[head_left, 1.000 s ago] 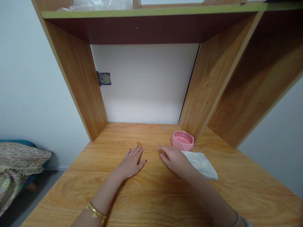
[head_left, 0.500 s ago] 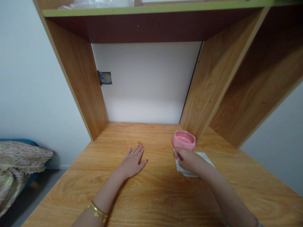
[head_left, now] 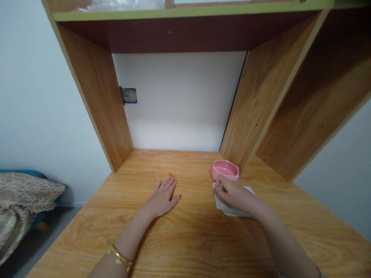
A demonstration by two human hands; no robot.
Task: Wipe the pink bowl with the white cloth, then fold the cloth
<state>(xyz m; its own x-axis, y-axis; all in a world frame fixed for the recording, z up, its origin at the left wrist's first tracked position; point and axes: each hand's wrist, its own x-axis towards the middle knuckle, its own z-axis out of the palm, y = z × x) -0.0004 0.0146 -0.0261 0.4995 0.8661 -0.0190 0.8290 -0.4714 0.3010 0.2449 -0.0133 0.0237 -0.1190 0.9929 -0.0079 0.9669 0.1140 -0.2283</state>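
My left hand [head_left: 161,200] lies flat on the wooden desktop [head_left: 179,239], palm down, with its fingers stretched and the thumb out to the side. My right hand [head_left: 232,193] is closed, fingers curled and thumb near the forefinger, above a folded white cloth or paper [head_left: 228,211]. Whatever its fingers may hold is hidden. Just beyond the knuckles sits a pink, many-sided ashtray [head_left: 225,174], close to the upright panel. The hand and forearm cover much of the white sheet.
Wooden side panels [head_left: 97,88] [head_left: 261,92] flank a white back board [head_left: 179,100] with a socket opening [head_left: 129,95]. Overhead runs a shelf [head_left: 185,33] with clear plastic [head_left: 124,4] on it. A patterned blanket [head_left: 26,193] lies at far left.
My right hand has shifted slightly and its wrist has turned, the curled fingers now higher over the white sheet's near-ashtray edge. My left hand and the ashtray stay put.
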